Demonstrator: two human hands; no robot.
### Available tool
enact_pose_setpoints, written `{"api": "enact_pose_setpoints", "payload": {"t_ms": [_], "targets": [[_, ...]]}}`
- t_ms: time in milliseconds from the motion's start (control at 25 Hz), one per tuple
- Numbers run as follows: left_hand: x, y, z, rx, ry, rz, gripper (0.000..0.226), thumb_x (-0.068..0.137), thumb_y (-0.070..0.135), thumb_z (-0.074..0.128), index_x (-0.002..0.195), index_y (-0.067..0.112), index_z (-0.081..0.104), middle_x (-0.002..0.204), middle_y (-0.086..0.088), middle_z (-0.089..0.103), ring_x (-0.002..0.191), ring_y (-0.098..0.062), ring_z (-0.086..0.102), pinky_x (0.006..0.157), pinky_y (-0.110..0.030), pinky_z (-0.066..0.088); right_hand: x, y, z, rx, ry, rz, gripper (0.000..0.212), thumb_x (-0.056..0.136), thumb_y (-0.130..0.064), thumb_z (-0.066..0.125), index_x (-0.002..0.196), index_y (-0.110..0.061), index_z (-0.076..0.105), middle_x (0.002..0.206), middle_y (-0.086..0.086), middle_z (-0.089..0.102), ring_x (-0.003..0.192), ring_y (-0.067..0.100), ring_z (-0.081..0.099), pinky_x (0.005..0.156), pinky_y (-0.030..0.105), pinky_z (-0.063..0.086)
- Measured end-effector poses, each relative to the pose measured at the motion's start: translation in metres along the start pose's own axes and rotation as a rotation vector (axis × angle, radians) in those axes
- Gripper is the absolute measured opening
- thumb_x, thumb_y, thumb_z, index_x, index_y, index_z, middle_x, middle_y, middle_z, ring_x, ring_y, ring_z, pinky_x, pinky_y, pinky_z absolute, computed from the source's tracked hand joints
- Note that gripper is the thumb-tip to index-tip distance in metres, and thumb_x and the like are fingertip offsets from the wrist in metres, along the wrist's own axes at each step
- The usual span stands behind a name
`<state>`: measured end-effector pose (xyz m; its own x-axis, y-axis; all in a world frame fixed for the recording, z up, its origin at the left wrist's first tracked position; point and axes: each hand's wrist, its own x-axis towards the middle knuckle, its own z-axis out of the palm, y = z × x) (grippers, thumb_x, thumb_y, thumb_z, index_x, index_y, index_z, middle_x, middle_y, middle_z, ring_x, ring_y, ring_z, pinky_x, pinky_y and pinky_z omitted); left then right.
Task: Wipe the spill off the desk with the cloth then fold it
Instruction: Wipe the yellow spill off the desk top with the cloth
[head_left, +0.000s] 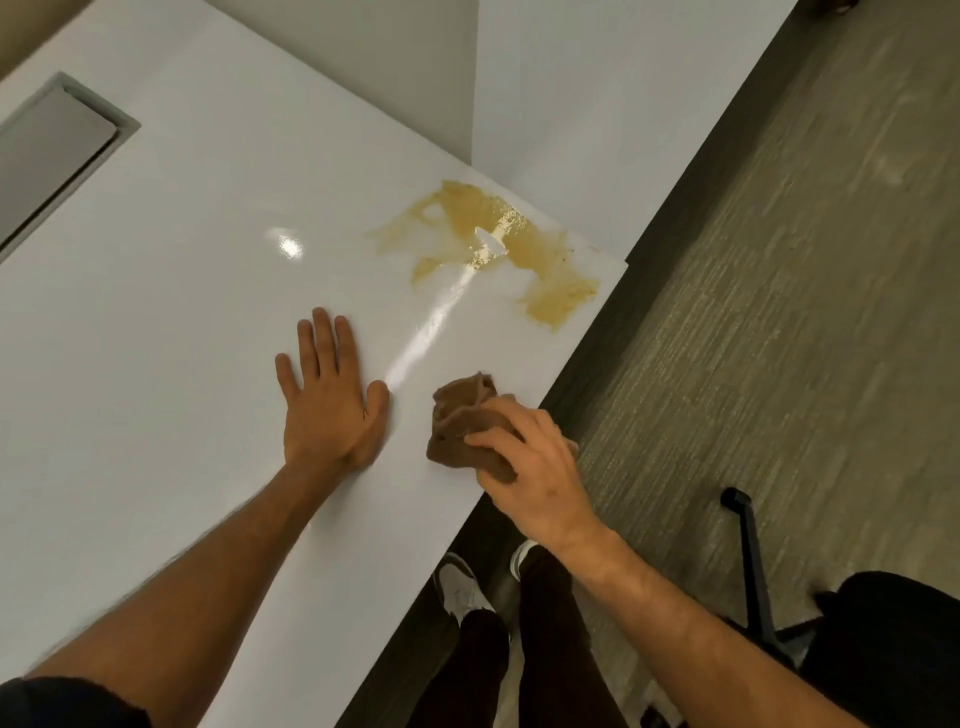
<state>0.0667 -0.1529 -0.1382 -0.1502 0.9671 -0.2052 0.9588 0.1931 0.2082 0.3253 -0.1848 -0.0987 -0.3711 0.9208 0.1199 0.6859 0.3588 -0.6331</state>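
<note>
A yellow-brown spill (519, 249) is smeared across the far right corner of the glossy white desk (171, 291), reaching close to its right edge. My right hand (535, 467) grips a bunched brown cloth (462, 415) near the desk's right edge, a short way on the near side of the spill and apart from it. My left hand (332, 395) lies flat on the desk, palm down with fingers spread, just left of the cloth and holding nothing.
A grey recessed hatch (57, 150) is set into the desk at the far left. A white partition (597, 104) stands behind the corner. To the right is grey carpet (779, 312) with a black office chair (857, 634). My legs and shoes (462, 587) are below the desk edge.
</note>
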Motion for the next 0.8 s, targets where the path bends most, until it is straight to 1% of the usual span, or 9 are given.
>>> {"api": "enact_pose_setpoints", "payload": {"t_ms": [80,160,240,320,400,440,520,680,800], "targets": [[0.000,0.000,0.001,0.003,0.005,0.001,0.082,0.100,0.046,0.025,0.166,0.014,-0.012,0.175,-0.011,-0.016,0.162,-0.030,-0.014,0.129,-0.061,0.000,0.025,-0.003,-0.014,0.178,0.179,0.193,0.031,0.082,-0.026,0.073,0.112,-0.029,0.068,0.136,-0.005,0.058,0.110,0.020,0.056,0.082,0.038,0.057],[0.000,0.001,0.002,-0.001,0.001,0.003,0.082,0.100,0.045,0.025,0.166,0.014,-0.014,0.175,-0.010,-0.018,0.162,-0.029,-0.015,0.129,-0.061,0.000,0.049,-0.005,-0.024,0.250,0.340,0.310,0.033,0.084,-0.037,0.065,0.117,-0.036,0.065,0.138,-0.013,0.053,0.115,0.012,0.051,0.090,0.029,0.052],[0.000,0.001,0.002,-0.006,-0.004,0.001,0.082,0.099,0.044,0.025,0.165,0.015,-0.015,0.175,-0.009,-0.019,0.162,-0.028,-0.016,0.129,-0.060,-0.001,0.069,-0.002,-0.026,0.200,0.393,0.410,0.043,0.086,-0.041,0.067,0.128,-0.035,0.061,0.145,-0.008,0.047,0.119,0.011,0.045,0.096,0.031,0.050],[0.000,0.000,0.002,-0.004,-0.005,-0.001,0.083,0.099,0.044,0.025,0.165,0.016,-0.016,0.175,-0.009,-0.019,0.162,-0.028,-0.016,0.129,-0.060,0.000,0.079,0.009,-0.023,-0.035,0.171,0.521,0.066,0.089,-0.048,0.068,0.148,-0.031,0.044,0.159,0.002,0.030,0.131,0.023,0.037,0.104,0.044,0.046],[0.000,0.000,0.003,-0.003,-0.001,-0.002,0.083,0.099,0.044,0.025,0.165,0.017,-0.017,0.175,-0.008,-0.019,0.162,-0.027,-0.015,0.129,-0.060,0.000,0.084,0.022,-0.017,-0.351,-0.051,0.512,0.082,0.092,-0.061,0.059,0.159,-0.026,0.026,0.165,0.015,0.019,0.146,0.040,0.024,0.116,0.055,0.034],[0.000,0.000,0.003,-0.005,-0.003,-0.003,0.083,0.099,0.044,0.025,0.165,0.018,-0.017,0.175,-0.008,-0.019,0.162,-0.027,-0.015,0.129,-0.060,0.000,0.087,0.027,-0.016,-0.438,-0.075,0.485,0.085,0.093,-0.064,0.054,0.160,-0.023,0.023,0.165,0.020,0.018,0.150,0.044,0.018,0.120,0.057,0.027],[-0.001,0.002,0.003,-0.005,-0.011,-0.010,0.083,0.099,0.045,0.025,0.166,0.016,-0.014,0.175,-0.008,-0.018,0.162,-0.027,-0.015,0.129,-0.060,0.000,0.100,0.032,-0.012,-0.456,-0.043,0.479,0.085,0.094,-0.063,0.053,0.161,-0.020,0.023,0.166,0.024,0.017,0.154,0.047,0.010,0.123,0.060,0.021],[-0.003,0.005,-0.001,-0.002,-0.032,-0.019,0.083,0.099,0.046,0.023,0.166,0.014,-0.012,0.175,-0.010,-0.018,0.162,-0.029,-0.014,0.129,-0.060,0.000,0.130,0.035,-0.002,-0.424,-0.007,0.537,0.087,0.092,-0.060,0.056,0.160,-0.020,0.022,0.167,0.023,0.015,0.154,0.046,0.011,0.123,0.059,0.022],[-0.003,0.007,-0.005,0.004,-0.044,-0.028,0.083,0.098,0.048,0.020,0.165,0.014,-0.014,0.175,-0.011,-0.018,0.162,-0.030,-0.013,0.129,-0.060,0.001,0.149,0.036,0.001,-0.418,-0.016,0.511,0.088,0.087,-0.057,0.059,0.160,-0.022,0.025,0.167,0.021,0.017,0.153,0.046,0.014,0.122,0.058,0.024]]}}
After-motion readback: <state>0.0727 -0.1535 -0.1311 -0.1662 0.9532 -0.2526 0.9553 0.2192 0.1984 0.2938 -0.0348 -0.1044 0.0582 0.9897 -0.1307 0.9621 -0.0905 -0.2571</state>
